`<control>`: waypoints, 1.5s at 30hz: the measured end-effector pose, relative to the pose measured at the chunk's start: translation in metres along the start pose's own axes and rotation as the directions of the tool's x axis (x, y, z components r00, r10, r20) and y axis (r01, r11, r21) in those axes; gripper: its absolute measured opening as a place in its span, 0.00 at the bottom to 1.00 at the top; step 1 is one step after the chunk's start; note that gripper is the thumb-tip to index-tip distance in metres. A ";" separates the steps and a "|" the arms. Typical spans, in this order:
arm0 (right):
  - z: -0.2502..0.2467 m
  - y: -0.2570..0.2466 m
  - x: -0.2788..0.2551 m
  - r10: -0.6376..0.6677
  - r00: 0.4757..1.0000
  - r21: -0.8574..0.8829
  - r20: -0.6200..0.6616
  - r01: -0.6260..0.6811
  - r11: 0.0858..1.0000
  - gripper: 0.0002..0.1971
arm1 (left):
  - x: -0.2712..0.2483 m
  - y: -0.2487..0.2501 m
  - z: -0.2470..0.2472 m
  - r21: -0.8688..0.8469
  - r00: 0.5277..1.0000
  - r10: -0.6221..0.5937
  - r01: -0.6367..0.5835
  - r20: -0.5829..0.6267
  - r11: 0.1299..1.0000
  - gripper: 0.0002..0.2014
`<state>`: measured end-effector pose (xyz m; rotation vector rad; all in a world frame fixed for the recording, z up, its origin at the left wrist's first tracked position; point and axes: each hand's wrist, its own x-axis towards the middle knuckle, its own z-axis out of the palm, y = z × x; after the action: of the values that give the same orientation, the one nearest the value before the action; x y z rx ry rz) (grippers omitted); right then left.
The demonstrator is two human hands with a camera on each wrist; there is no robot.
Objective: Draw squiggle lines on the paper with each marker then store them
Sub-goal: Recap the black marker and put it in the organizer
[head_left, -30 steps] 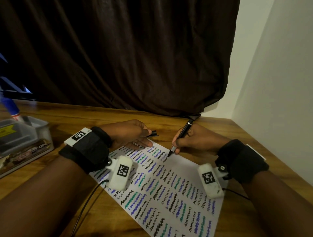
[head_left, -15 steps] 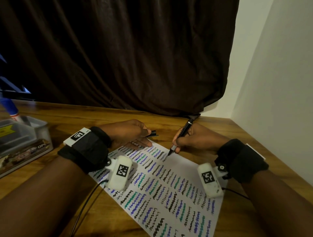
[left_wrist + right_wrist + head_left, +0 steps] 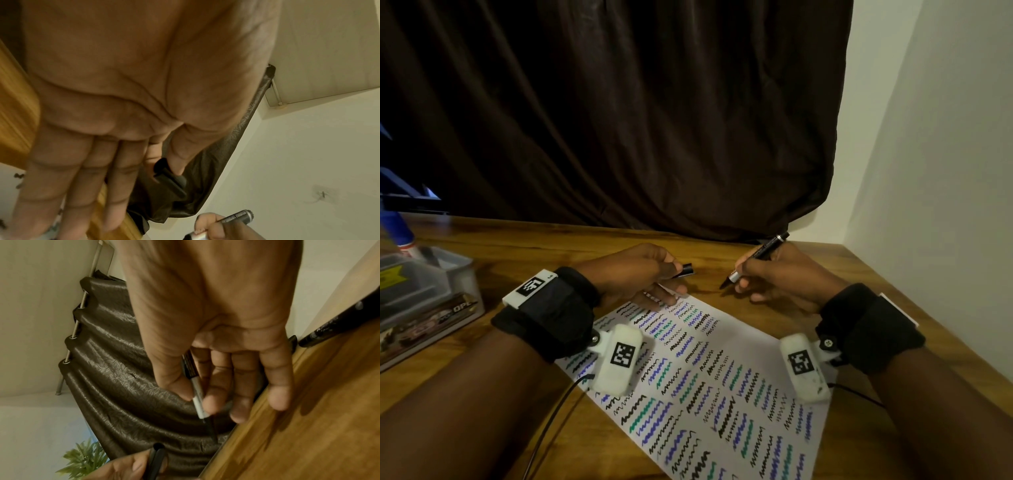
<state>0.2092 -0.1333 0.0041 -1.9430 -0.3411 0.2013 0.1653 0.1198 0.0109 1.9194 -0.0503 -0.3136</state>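
The right hand (image 3: 780, 274) is gripping the uncapped marker (image 3: 756, 258) just beyond the paper (image 3: 739, 342), tip clear of it. The left hand (image 3: 640, 270) is pinching the cap (image 3: 685, 270), other fingers (image 3: 664, 296) resting on the paper. Light, stiff, probably slick, the marker is best held near the tip.

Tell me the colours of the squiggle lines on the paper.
The squiggle lines on the paper are black, blue-violet and teal green; the head view shows them best.
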 end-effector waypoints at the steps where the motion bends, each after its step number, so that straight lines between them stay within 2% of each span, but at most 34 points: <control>1: 0.001 -0.001 0.000 -0.007 1.000 0.050 -0.005 0.008 0.999 0.07 | -0.001 0.001 0.000 -0.019 1.000 0.019 -0.019 -0.015 1.000 0.08; 3: 0.003 -0.006 -0.001 -0.015 1.000 0.176 -0.007 0.016 0.984 0.05 | -0.002 0.001 0.000 -0.050 0.996 0.064 -0.067 -0.055 0.997 0.08; 6: 0.004 -0.013 -0.004 0.012 1.000 0.379 0.012 -0.016 0.925 0.08 | -0.001 0.000 -0.001 -0.079 0.985 0.136 -0.144 -0.104 0.986 0.08; 10: 0.007 -0.017 -0.006 0.007 0.999 0.499 0.043 -0.027 0.866 0.13 | 0.001 0.000 -0.002 -0.098 0.975 0.182 -0.195 -0.126 0.976 0.09; 16: 0.014 -0.017 -0.008 -0.009 1.000 0.469 0.007 0.005 0.883 0.06 | 0.001 0.000 -0.002 -0.086 0.973 0.209 -0.217 -0.096 0.972 0.09; 24: 0.017 -0.015 -0.011 -0.076 0.996 0.445 0.054 0.044 0.894 0.06 | 0.001 0.001 0.002 -0.088 0.966 0.257 -0.259 -0.027 0.962 0.08; 28: 0.010 -0.015 -0.012 -0.114 0.993 0.450 0.022 0.092 0.888 0.16 | 0.000 -0.001 0.000 -0.110 0.947 0.316 -0.321 -0.059 0.941 0.07; 31: 0.008 -0.013 -0.011 -0.117 0.993 0.416 -0.002 0.108 0.903 0.16 | 0.002 -0.001 -0.001 -0.135 0.935 0.339 -0.352 -0.105 0.926 0.09; 37: 0.014 -0.009 -0.011 -0.135 0.989 0.324 -0.054 0.145 0.935 0.07 | 0.005 -0.003 0.003 -0.190 0.908 0.380 -0.411 -0.177 0.892 0.09; 42: 0.019 -0.004 -0.010 -0.125 0.989 0.249 -0.080 0.141 0.958 0.13 | 0.007 -0.005 0.006 -0.174 0.907 0.369 -0.404 -0.203 0.898 0.06; 45: 0.018 -0.006 -0.012 -0.089 0.994 0.246 -0.066 0.103 0.964 0.14 | 0.009 -0.007 0.007 -0.166 0.909 0.360 -0.396 -0.209 0.903 0.05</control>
<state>0.1921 -0.1196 0.0021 -1.6768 -0.3559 0.1214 0.1714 0.1142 0.0000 1.6793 -0.2647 0.1105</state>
